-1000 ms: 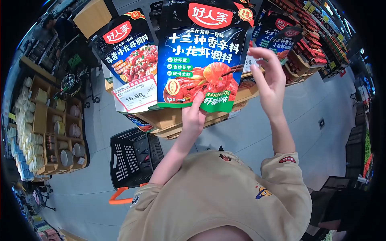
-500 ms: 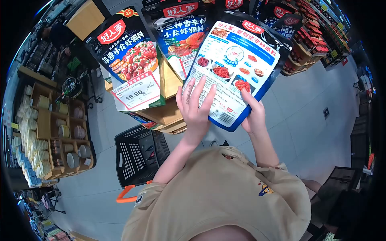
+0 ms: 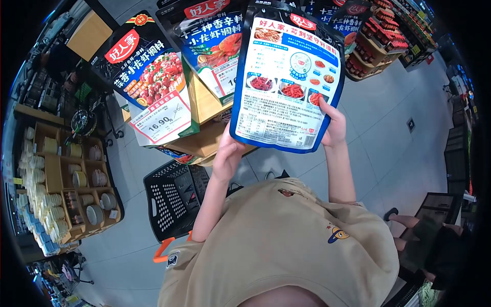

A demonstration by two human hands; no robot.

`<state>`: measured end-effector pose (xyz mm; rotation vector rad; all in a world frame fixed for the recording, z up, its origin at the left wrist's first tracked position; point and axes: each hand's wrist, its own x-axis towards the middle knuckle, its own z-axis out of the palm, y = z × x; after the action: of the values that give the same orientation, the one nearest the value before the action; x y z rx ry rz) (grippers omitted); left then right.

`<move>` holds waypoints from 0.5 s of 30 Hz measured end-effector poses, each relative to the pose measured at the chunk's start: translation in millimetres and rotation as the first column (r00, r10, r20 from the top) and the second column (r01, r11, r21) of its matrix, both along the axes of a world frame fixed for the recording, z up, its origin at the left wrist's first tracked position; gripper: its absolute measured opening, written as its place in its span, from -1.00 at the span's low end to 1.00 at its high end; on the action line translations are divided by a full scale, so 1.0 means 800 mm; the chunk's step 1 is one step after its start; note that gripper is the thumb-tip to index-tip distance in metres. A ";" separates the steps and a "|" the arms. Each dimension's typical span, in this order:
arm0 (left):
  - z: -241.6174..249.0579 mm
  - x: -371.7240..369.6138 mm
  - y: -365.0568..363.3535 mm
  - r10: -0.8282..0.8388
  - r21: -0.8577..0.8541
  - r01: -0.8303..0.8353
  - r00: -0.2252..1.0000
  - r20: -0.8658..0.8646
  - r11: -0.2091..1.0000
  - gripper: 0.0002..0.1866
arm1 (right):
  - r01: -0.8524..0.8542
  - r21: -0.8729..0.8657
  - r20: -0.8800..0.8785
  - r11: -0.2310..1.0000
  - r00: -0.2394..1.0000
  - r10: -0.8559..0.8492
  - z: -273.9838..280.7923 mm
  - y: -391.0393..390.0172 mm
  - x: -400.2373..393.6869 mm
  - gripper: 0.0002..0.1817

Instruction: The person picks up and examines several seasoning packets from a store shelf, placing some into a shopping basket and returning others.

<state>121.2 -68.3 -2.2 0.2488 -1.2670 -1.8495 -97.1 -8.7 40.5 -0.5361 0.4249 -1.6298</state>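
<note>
We see a large seasoning pouch (image 3: 289,77) held upright before us, over the near side of a wooden display shelf (image 3: 204,134), its printed white back facing us. Our right hand (image 3: 335,125) grips its lower right edge, thumb on the front and fingers behind. Our left hand (image 3: 226,156) is at the lower left corner, fingers curled and partly hidden; we cannot tell whether they grip. To the left stand a garlic-flavour pouch (image 3: 153,69), with a price card (image 3: 162,118) reading 16.90 at its base, and a blue-and-black pouch (image 3: 215,48). Nearer us, below the shelf, is a black shopping basket (image 3: 171,202) with an orange handle.
</note>
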 end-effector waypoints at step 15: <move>-0.006 -0.004 0.017 0.023 0.344 -0.004 0.998 -0.053 0.939 -0.49 | -0.099 0.003 -0.051 0.995 0.994 0.099 -0.012 0.001 -0.002 -0.56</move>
<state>118.1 -54.5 -6.9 0.3889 -0.8947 -2.0454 -99.1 -8.2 31.3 -0.5909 0.4299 -1.5235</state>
